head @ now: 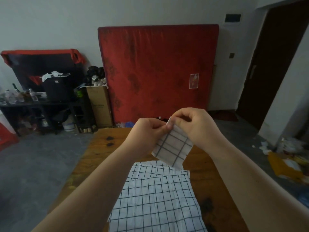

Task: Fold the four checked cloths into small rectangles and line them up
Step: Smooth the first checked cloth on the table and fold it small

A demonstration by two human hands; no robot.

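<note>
The step in hand seems to be the last fold of one cloth: the left hand (147, 132) and the right hand (199, 126) hold a small folded cloth (173, 149) in the air at the centre of the frame, their fingers (163, 129) pinching its upper edge. At lower centre, unfolded cloths (155, 198) lie overlapped on the wooden counter (103, 148). Next, I judge, this rectangle must be laid flat on bare wood to take its place in the row. The label (194, 81) on the red mattress (158, 64) is too blurred to read.
</note>
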